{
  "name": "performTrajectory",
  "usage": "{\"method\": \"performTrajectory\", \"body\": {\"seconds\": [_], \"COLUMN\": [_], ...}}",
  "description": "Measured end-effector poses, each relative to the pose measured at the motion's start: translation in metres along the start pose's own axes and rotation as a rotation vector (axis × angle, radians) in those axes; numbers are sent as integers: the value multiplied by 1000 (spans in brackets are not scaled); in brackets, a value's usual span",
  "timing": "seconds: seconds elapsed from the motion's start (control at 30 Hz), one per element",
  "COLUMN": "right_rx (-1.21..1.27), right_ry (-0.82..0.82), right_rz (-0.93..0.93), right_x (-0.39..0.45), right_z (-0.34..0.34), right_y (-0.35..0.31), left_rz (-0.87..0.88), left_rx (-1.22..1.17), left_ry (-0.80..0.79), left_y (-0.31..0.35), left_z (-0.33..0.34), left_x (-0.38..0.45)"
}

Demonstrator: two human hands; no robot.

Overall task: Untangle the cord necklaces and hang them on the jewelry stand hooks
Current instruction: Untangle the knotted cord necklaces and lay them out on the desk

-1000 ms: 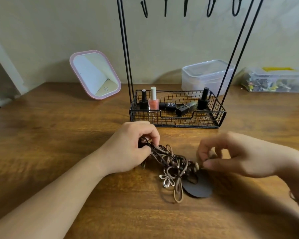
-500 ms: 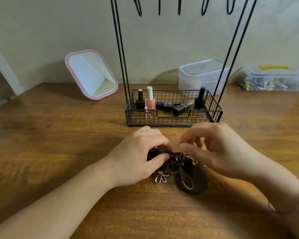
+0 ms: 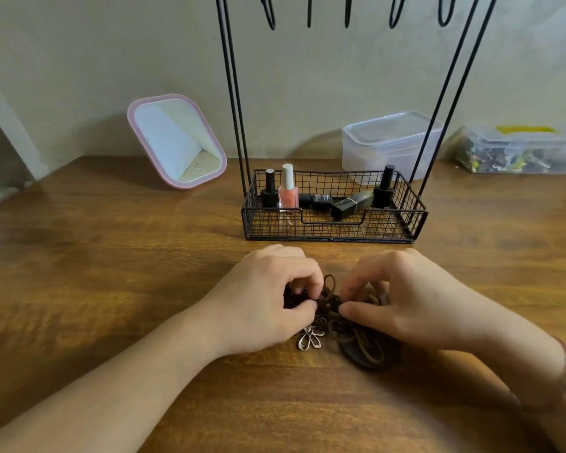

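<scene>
A tangle of brown cord necklaces lies on the wooden table, with a silver flower pendant and a dark round pendant at its near side. My left hand pinches the tangle's left part between thumb and fingers. My right hand pinches cords on the right, thumb tip close to the left thumb. Part of the tangle is hidden under both hands. Behind stands the black wire jewelry stand, and its hooks at the top edge hang bare.
The stand's wire basket holds nail polish bottles and a lipstick. A pink-framed mirror leans at the back left. A clear plastic box and a box of small items sit along the wall at the right.
My right hand moved left onto the tangle and both hands closed in around it. The cords are now bunched tighter between my fingers.
</scene>
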State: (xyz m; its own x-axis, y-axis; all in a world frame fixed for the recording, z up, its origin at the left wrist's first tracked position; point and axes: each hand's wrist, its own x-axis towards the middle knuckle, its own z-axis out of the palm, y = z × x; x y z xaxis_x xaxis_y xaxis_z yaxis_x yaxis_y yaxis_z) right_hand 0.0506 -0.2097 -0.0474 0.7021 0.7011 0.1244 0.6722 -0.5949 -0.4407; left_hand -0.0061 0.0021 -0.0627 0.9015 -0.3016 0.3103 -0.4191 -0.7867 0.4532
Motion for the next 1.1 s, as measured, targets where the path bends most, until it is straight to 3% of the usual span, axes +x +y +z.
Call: {"method": "performTrajectory", "body": {"seconds": [0.2, 0.43, 0.53, 0.6, 0.7, 0.87, 0.97, 1.03, 1.1], "right_rx": [-28, 469, 541, 524, 551, 501, 447, 512, 427], "right_ry": [149, 388, 464, 403, 213, -66, 15, 70, 78], "right_rz": [-24, -62, -106, -196, -276, -271, -231, -171, -212], "right_x": [4, 0, -3, -5, -7, -5, 3, 9, 13], "right_z": [11, 3, 0, -1, -3, -3, 5, 10, 13], "right_y": [-7, -8, -6, -6, -8, -13, -17, -20, -25], "left_rz": [28, -60, -122, -191, -259, -303, -263, -102, 53], "left_rx": [-161, -597, -310, -260, -375, -689, -918, -1101, -1275], "left_ry": [112, 213, 299, 375, 456, 398, 320, 247, 178], "left_y": [4, 5, -1, -1, -1, 8, 20, 23, 24], "left_z": [-3, -18, -19, -18, -20, -25, -25, -24, -25], "left_x": [1, 0, 1, 2, 4, 4, 5, 5, 7]}}
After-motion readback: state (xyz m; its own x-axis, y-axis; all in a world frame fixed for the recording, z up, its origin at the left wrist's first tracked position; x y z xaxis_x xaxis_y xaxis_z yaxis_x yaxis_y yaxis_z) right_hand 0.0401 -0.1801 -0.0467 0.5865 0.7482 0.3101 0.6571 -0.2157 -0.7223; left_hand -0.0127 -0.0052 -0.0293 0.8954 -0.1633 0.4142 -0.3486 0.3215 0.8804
